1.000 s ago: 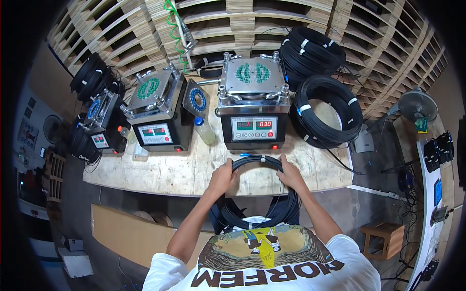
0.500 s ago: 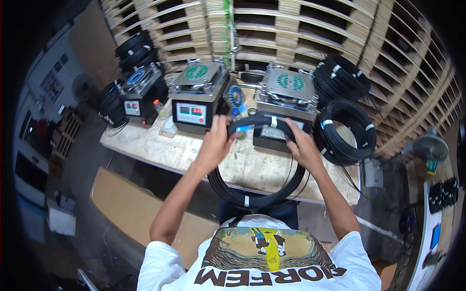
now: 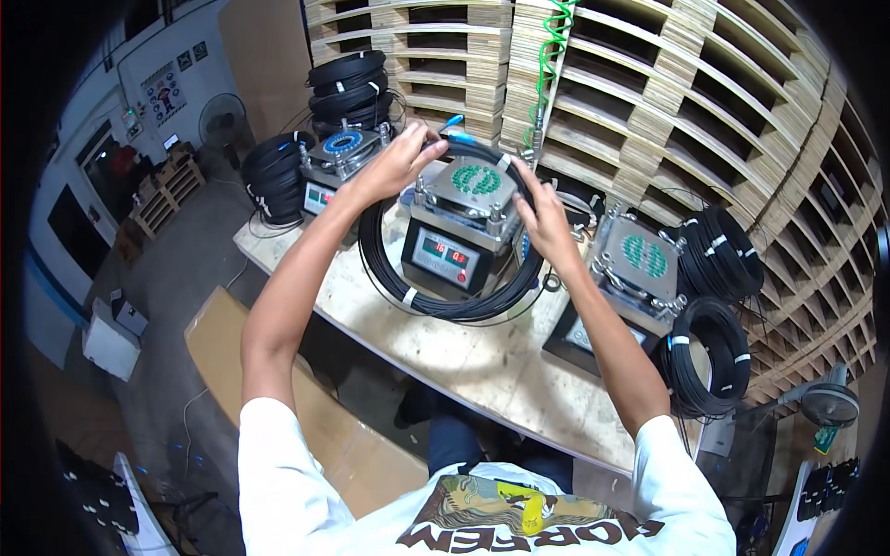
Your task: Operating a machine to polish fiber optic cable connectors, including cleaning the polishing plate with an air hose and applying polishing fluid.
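Between both hands I hold a large coil of black cable [image 3: 473,308], bound with white bands, in front of the middle machine [image 3: 445,259]. My left hand [image 3: 400,165] is closed round the coil's upper left, beside a blue-tipped cable end [image 3: 454,120]. At the upper right, my right hand [image 3: 545,218] grips the coil with its fingers along the outer side. Through the ring show the machine's lit red display and its metal top plate with a green ring pattern [image 3: 476,181]. The palms' inner sides are hidden.
A similar machine with a blue ring [image 3: 342,144] stands left, another with green markings [image 3: 644,255] right. Stacked black coils [image 3: 348,88] sit at the far left, more coils [image 3: 709,357] at the right end of the wooden table [image 3: 399,338]. Wooden pallets [image 3: 630,102] rise behind.
My view has turned to the left. Both hands have carried the cable coil from the right machine over to the middle one, raising it off the table's front edge.
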Motion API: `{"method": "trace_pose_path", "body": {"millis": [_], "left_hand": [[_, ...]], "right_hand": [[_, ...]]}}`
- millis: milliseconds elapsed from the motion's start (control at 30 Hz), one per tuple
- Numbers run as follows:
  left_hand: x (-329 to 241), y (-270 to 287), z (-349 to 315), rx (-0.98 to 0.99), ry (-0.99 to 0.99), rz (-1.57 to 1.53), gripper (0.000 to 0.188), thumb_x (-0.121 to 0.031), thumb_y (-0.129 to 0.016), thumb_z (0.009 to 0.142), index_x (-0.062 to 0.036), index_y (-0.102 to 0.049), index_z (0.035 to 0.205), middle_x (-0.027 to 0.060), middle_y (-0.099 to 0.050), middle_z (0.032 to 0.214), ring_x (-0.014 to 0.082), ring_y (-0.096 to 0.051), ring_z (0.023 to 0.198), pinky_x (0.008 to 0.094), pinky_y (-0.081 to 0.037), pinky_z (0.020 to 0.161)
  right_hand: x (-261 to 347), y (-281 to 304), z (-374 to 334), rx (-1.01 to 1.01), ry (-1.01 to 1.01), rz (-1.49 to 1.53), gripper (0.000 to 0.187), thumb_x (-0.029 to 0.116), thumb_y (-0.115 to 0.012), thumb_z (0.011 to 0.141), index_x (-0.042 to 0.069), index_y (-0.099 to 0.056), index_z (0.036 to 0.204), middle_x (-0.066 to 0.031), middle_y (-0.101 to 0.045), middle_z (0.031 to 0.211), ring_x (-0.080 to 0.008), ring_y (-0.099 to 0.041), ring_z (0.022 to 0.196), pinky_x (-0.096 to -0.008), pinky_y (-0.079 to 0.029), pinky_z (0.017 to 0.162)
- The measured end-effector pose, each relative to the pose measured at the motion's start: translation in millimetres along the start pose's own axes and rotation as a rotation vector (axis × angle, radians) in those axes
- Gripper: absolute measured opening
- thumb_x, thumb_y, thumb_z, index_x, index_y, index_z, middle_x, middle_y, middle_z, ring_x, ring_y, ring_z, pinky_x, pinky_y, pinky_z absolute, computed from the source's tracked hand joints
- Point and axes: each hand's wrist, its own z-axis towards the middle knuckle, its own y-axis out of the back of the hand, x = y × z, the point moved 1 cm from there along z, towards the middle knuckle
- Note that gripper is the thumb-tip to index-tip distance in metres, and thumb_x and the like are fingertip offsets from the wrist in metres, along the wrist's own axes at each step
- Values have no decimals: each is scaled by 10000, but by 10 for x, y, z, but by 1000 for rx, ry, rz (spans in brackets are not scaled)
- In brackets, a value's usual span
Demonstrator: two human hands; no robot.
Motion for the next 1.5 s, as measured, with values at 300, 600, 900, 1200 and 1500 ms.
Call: {"method": "trace_pose_path", "body": {"millis": [300, 600, 900, 1200, 1500], "left_hand": [[1137, -408, 265, 102, 42, -104, 509, -398, -463, 1075, 65, -491, 1285, 248, -511, 1183, 429, -581, 1113, 460, -460, 952], [1471, -681, 205, 269, 64, -353, 544, -409, -395, 1095, 53, -417, 1380, 260, -447, 1244, 439, -521, 1205, 454, -411, 1043], [1861, -780, 292, -151, 381, -885, 219, -92, -566, 1027, 5, -671, 1193, 33, -659, 888, 93, -624, 708, 230, -511, 672], [2338, -471, 650, -125, 324, -789, 150, -154, -625, 1000, -77, -703, 1103, -26, -616, 836, 28, -459, 646, 208, -365, 564], [1827, -472, 1161, 293, 302, -844, 339, -233, -563, 1054, -65, -651, 1334, -91, -467, 726, 15, -363, 600, 223, -317, 511]], "right_hand": [[-452, -555, 462, 71, -191, -9, 553, 161, -531, 1032, 276, -392, 1554, -273, -519, 1067, -464, -553, 1016, -455, -435, 978], [-531, -601, 513, 120, -365, -88, 450, 178, -469, 1073, 203, -478, 1522, -138, -489, 936, -271, -496, 906, -338, -424, 888], [-806, -613, 213, -337, -385, -268, 379, 222, -458, 1080, 26, -606, 1369, -192, -657, 1190, -289, -616, 1129, -353, -434, 1016], [-1298, -13, 621, -350, -100, -247, 394, 261, -555, 1044, 38, -612, 1364, -73, -711, 977, -124, -638, 809, -282, -502, 746], [-837, 115, 1265, -153, -117, -91, 344, 237, -582, 1037, 51, -650, 1319, -63, -712, 1174, -126, -622, 1059, -299, -488, 928]]}}
